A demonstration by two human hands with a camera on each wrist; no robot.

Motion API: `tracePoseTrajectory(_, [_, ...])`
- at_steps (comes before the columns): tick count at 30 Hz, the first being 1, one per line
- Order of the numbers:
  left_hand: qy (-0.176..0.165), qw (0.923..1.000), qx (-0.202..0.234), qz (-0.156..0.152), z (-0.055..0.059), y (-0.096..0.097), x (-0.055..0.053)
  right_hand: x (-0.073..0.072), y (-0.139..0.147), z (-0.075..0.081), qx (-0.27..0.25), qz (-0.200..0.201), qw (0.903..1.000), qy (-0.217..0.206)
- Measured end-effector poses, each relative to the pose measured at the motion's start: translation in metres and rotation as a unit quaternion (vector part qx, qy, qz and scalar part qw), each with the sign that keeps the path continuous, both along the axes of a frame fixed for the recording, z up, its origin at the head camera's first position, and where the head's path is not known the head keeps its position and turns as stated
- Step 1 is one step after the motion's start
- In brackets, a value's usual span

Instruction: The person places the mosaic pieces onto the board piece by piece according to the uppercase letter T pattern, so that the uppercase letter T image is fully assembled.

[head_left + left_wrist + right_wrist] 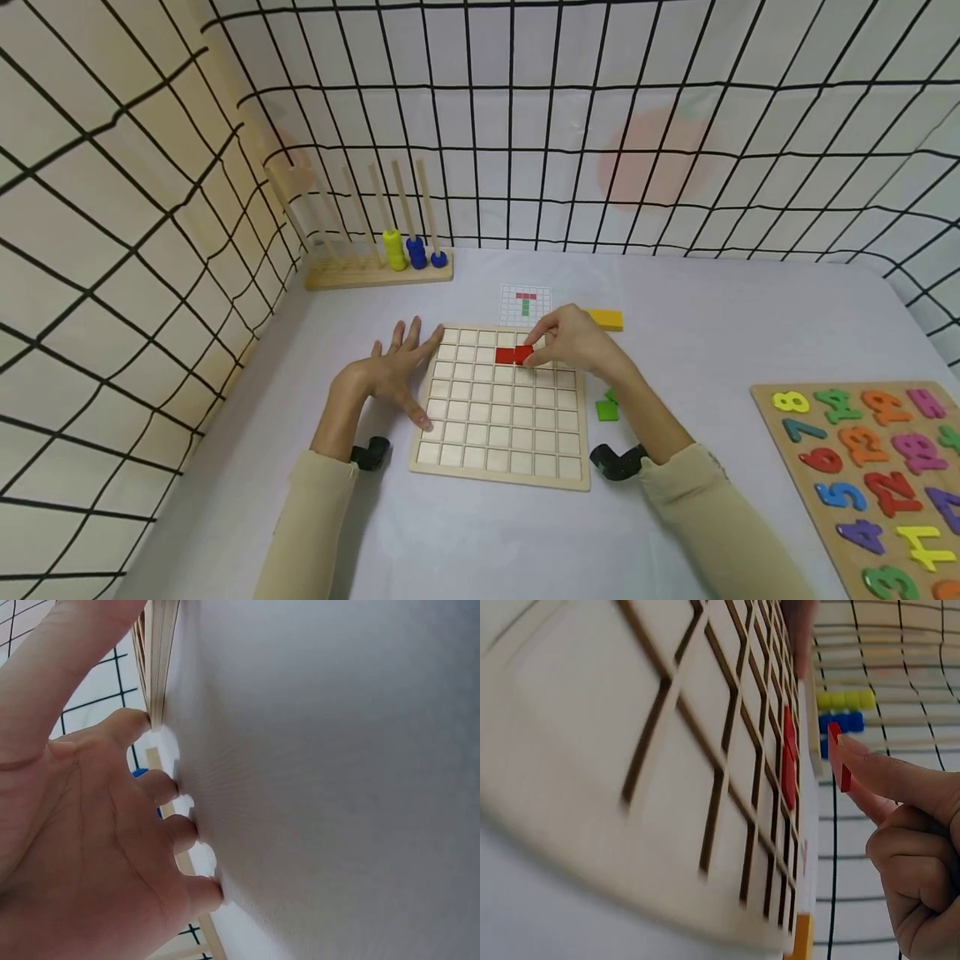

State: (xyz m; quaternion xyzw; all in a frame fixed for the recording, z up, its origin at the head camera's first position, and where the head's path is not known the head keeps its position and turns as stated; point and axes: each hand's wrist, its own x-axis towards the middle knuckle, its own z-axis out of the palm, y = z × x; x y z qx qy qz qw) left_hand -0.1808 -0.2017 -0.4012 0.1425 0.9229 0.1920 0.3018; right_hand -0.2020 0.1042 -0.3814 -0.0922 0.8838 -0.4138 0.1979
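Over the upper part of the wooden grid board [498,485], my right hand [576,337] pinches a red square tile [840,757] between thumb and finger. In the right wrist view the tile is raised off the board, while two red tiles [788,778] lie in neighbouring cells. From the head view, one laid red tile [505,356] shows just left of the held one. My left hand [392,375] is spread at the board's left side, thumb and index finger at its edge. Its other fingertips [211,892] rest on the white tabletop.
Behind the board lies a pattern card [526,305] with a red bar and green stem. A yellow block [604,320] and green tiles [607,410] are at the right. A bead abacus [378,279] stands back left, a number puzzle [813,492] right. Black wire mesh [512,150] encloses the table.
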Motion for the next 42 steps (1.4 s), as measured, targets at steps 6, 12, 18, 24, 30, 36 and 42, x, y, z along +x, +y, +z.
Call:
tracePoseTrajectory(6, [0.004, 0.9999, -0.01, 0.001, -0.001, 0.001, -0.001, -0.005, -0.03, -0.006, -0.012, 0.016, 0.9998, 0.007])
tracePoseTrajectory(12, [0.003, 0.9999, -0.014, 0.002, -0.001, 0.001, -0.001, -0.009, -0.047, -0.012, 0.004, 0.011, 0.9998, 0.019])
tracePoseTrajectory(18, [0.002, 0.9999, -0.017, 0.003, -0.001, 0.001, -0.002, -0.01, -0.055, -0.013, 0.015, 0.019, 0.9993, 0.029])
tracePoseTrajectory(24, [0.003, 0.9998, -0.017, 0.001, 0.0, 0.001, -0.001, -0.009, -0.062, -0.012, 0.023, 0.028, 0.9986, 0.038])
tracePoseTrajectory(30, [-0.001, 0.9999, -0.017, 0.002, 0.0, 0.002, -0.001, -0.01, -0.063, -0.013, 0.017, 0.013, 0.9993, 0.03])
tracePoseTrajectory(36, [0.0, 0.9998, -0.019, 0.001, 0.001, 0.002, 0.0, -0.01, -0.059, -0.016, 0.001, -0.013, 0.9996, 0.025])
tracePoseTrajectory(42, [0.003, 0.9998, -0.018, -0.001, 0.002, 0.002, 0.0, -0.01, -0.057, -0.021, -0.003, -0.02, 0.9994, 0.028])
